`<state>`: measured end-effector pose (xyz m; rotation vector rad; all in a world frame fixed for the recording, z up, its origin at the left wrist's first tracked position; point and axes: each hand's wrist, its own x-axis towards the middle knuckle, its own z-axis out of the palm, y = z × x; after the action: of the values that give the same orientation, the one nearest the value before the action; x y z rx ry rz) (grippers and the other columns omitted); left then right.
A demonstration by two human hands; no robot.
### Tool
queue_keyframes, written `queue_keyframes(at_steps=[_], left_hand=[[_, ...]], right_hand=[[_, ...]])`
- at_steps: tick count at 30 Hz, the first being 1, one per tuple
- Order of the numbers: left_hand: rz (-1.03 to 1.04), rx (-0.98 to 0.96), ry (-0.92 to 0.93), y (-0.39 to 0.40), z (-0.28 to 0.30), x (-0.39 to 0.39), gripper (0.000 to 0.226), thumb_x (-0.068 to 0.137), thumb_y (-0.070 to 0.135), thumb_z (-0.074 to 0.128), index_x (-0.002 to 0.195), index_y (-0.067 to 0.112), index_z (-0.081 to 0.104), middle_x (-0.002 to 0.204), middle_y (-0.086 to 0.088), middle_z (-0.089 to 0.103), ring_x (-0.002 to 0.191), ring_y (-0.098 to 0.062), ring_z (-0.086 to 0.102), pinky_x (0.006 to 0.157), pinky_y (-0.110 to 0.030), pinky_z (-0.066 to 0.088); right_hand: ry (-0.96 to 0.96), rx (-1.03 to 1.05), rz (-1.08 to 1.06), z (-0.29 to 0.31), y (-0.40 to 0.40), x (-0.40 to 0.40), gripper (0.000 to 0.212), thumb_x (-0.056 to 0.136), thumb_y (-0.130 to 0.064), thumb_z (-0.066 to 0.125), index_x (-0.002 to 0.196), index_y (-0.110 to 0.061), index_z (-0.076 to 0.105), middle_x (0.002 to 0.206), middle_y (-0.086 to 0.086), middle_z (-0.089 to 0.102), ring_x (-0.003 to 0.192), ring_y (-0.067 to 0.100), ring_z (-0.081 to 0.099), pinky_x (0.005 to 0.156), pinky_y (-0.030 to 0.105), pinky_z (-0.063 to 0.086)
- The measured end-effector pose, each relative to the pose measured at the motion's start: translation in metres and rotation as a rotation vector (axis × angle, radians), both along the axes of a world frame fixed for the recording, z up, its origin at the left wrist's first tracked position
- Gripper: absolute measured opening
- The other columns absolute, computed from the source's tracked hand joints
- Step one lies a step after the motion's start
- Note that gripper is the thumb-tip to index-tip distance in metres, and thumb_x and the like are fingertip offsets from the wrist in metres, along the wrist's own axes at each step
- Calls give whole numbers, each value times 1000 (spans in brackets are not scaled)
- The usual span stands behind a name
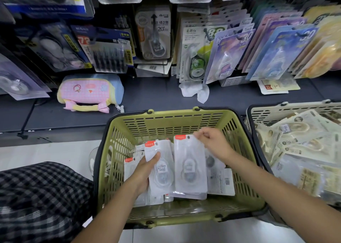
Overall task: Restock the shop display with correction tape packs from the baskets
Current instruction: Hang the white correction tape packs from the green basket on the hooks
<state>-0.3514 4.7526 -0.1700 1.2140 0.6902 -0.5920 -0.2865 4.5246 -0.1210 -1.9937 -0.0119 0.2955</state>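
A green basket [166, 119] on the floor in front of me holds several white correction tape packs with red tops. My left hand [144, 170] grips one pack [160, 167] by its left edge, thumb on the front. My right hand [212, 141] pinches the top right corner of a second pack [190, 165], which stands tilted beside the first. More packs [220, 181] lie flat underneath. The shop display [228, 54] behind the basket hangs rows of correction tape packs on hooks.
A beige basket [267, 111] at the right is full of cream-coloured packs. On the dark shelf base lie a pink and blue pouch [88, 93] and a crumpled white tissue [195, 92]. Checked fabric [40, 196] fills the lower left.
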Motion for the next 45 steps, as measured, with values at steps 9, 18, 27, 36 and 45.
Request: queue_keyframes(at_steps=[9,18,27,36,45], left_hand=[[-193,-165,70,-12,5,-3,71,71,71,65,127,27,61,124,-9,67,114,-32,63,96,-50,51],[-64,-48,-2,-6,-9,-4,75,56,32,89,124,23,60,109,-9,73,101,-32,69,80,-47,57],[-78,-21,-62,-11,15,6,68,57,29,86,121,20,63,107,-8,74,98,-29,70,83,-46,57],[-139,-204,-363,-58,151,73,60,63,21,84,119,16,63,107,-13,73,89,-28,72,69,-37,58],[-178,-180,-860,-67,315,126,55,72,11,77,123,7,58,101,-12,74,86,-25,72,67,-33,58]], right_hand=[[285,0,-90,-38,38,-3,44,94,-21,57,54,-14,40,51,0,39,39,8,52,53,26,46],[317,-688,-59,-96,-23,-3,58,91,-39,58,134,-6,38,134,18,44,126,34,40,101,37,35],[433,-425,-208,-94,-33,-20,46,83,-16,68,123,-3,48,120,16,60,110,33,58,80,30,46],[-17,100,-153,59,-72,1,21,83,-25,71,99,-25,57,95,-5,67,88,10,67,74,25,56],[-443,286,-254,230,-78,42,33,80,-44,58,106,-24,57,96,-15,69,87,2,65,71,16,50]])
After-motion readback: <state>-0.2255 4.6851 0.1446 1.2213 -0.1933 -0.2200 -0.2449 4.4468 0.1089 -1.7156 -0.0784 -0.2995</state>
